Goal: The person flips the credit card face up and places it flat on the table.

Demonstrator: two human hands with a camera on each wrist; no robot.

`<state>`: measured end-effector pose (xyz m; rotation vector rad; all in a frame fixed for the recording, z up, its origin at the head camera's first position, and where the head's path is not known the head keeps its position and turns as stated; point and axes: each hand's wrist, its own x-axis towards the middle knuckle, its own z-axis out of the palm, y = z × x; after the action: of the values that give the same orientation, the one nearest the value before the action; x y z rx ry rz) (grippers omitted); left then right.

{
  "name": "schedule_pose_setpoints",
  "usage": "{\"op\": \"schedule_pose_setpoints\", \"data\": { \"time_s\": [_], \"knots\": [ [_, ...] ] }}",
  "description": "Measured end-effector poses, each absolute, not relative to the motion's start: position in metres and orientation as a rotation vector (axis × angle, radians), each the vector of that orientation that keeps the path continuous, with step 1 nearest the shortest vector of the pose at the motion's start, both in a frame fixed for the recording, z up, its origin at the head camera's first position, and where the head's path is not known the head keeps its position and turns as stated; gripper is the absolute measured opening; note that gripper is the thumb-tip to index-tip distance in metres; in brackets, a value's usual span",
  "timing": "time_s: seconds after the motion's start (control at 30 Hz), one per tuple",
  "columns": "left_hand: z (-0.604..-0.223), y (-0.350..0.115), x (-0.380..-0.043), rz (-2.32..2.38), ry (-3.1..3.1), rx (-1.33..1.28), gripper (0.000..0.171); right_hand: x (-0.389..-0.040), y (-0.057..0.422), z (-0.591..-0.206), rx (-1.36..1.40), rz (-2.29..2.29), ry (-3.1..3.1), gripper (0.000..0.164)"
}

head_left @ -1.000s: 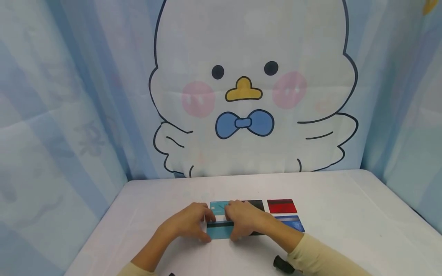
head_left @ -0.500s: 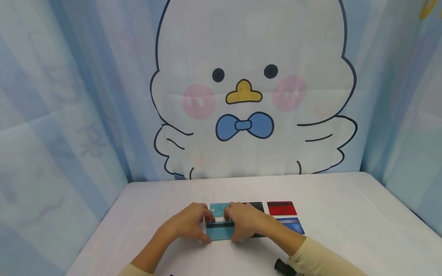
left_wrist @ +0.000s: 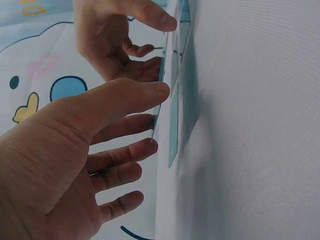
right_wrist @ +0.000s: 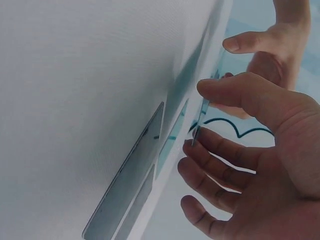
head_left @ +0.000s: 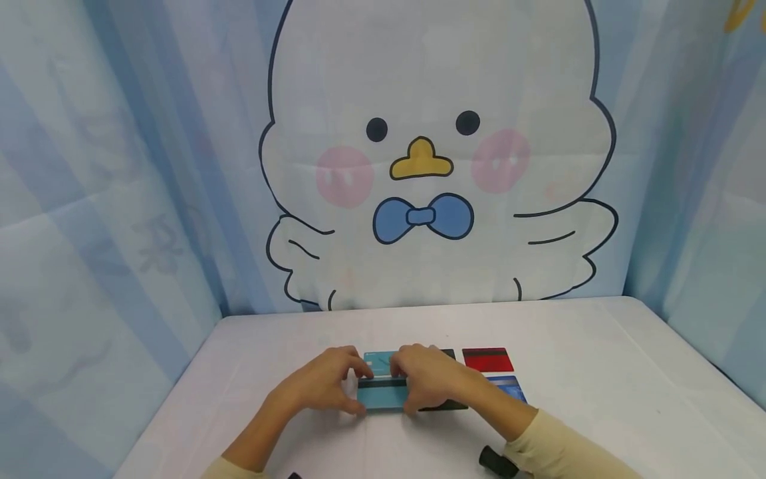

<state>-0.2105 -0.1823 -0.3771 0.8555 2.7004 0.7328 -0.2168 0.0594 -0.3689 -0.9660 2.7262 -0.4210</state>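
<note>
A teal bank card (head_left: 381, 398) with a dark stripe is raised a little off the white table, as both wrist views show. My left hand (head_left: 320, 381) pinches its left end between thumb and fingers; the left wrist view shows the thumb (left_wrist: 135, 95) on the near edge. At the opposite end my right hand (head_left: 435, 377) grips the card likewise, its thumb (right_wrist: 225, 90) on the near edge. Behind it lies a light-blue chip card (head_left: 377, 362), partly covered by the right hand. Two dark cards lie by the right hand, mostly hidden, one in front (head_left: 447, 405).
To the right lie a red card (head_left: 487, 360) and a blue card (head_left: 510, 388), partly behind the right forearm. A black cylindrical thing (head_left: 498, 462) is beside the right sleeve. A small dark thing (head_left: 294, 476) shows at the bottom edge. Printed curtains surround the table (head_left: 604, 372).
The teal card has come up slightly from the table between both hands, covering more of the gap to the light-blue card. More of the front dark card shows. The head view has shifted slightly.
</note>
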Motion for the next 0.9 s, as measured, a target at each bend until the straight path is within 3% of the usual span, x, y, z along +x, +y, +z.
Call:
{"op": "schedule_pose_setpoints", "data": {
  "time_s": [0.9],
  "knots": [
    [-0.371,-0.186,-0.210,0.751,2.777,0.859,0.046,-0.217,0.076,-0.364,-0.978,-0.572,2.701,0.050]
  ]
}}
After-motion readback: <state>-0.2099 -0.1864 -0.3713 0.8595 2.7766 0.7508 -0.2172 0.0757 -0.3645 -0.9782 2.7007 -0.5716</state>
